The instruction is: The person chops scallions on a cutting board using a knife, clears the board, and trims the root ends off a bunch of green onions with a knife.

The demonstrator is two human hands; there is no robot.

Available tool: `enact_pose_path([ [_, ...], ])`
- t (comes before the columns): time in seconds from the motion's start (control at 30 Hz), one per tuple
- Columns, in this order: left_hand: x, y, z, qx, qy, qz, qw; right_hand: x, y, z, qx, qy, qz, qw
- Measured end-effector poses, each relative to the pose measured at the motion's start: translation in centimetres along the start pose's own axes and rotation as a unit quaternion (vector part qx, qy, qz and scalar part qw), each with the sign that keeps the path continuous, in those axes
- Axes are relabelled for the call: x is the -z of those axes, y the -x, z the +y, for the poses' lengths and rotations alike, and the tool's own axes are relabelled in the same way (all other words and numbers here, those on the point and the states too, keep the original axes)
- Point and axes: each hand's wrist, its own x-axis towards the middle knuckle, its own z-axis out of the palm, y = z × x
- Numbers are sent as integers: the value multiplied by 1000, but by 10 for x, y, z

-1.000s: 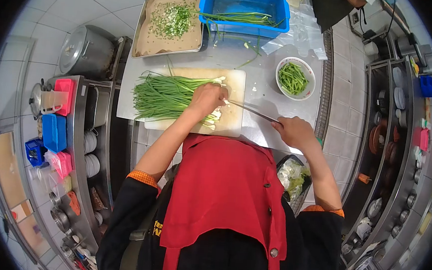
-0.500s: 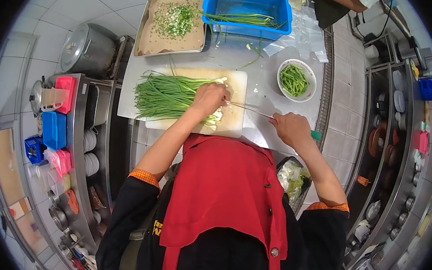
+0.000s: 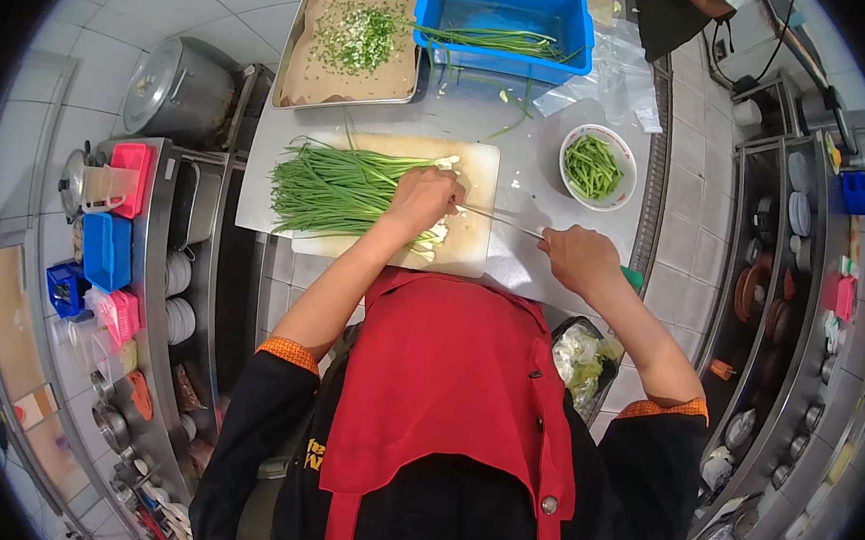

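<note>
Long green onions (image 3: 333, 191) lie in a bunch on a white cutting board (image 3: 474, 248), their white ends to the right. My left hand (image 3: 424, 199) is closed on the bunch near those ends. My right hand (image 3: 582, 260) is wrapped round the green handle of a knife (image 3: 504, 220), whose thin blade reaches left to the fingertips of my left hand. Cut green pieces fill a white bowl (image 3: 627, 190) beyond my right hand. Behind the board, chopped onion lies on brown paper in a metal tray (image 3: 283, 84), beside a blue basin (image 3: 502, 64) with more stalks.
Clear plastic (image 3: 616, 82) lies right of the basin. A container with leafy scraps (image 3: 582, 361) is below the table edge. Shelves stand on both sides, and a large pot (image 3: 179, 89) is at the left. Part of another person (image 3: 676, 16) shows at the top right.
My right hand has moved slightly right and up, drawing the knife back a little. My left hand keeps its hold on the onions. The view has shifted slightly.
</note>
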Motion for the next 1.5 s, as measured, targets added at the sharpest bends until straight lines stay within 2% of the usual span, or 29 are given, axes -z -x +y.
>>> enact_pose_path([
  [0.07,0,0,0,-12,-9,17,1000,4,-5,-5,2,-6,-7,1000],
  [0.3,-2,-3,1,33,-2,-31,999,4,-10,-4,-1,-27,-37,999],
  [0.57,7,-3,2,34,1,-35,999,-9,9,15,-8,-2,9,1000],
  [0.63,11,0,-3,-6,42,-10,999,-7,14,18,-15,2,10,1000],
  [0.67,17,3,-6,11,132,-32,991,-5,18,20,-8,15,10,1000],
  [0.7,23,6,-9,9,132,-35,991,-5,20,22,0,28,9,1000],
  [0.77,34,16,-18,-33,134,54,989,-9,25,24,-8,7,9,1000],
  [0.8,42,23,-22,-28,99,4,995,-11,28,23,-13,-12,10,1000],
  [0.83,44,28,-23,-24,100,3,995,-12,30,21,-10,-12,8,1000],
  [0.9,46,38,-23,-71,52,-34,996,-10,32,17,-12,-39,8,999],
  [1.07,34,39,-29,-40,64,-6,997,-13,27,11,0,-57,9,998],
  [1.17,34,41,-31,-48,74,-7,996,-11,28,9,-6,-68,2,998],
  [1.23,37,46,-27,-89,49,15,995,-10,28,8,-6,-75,5,997],
  [1.37,40,53,-8,-100,-8,52,994,-11,28,9,-4,-70,1,998],
  [1.43,33,54,-4,-85,54,50,994,-12,28,8,0,-68,0,998],
  [1.5,18,52,-4,-86,57,48,994,-11,30,8,3,-61,3,998],
])
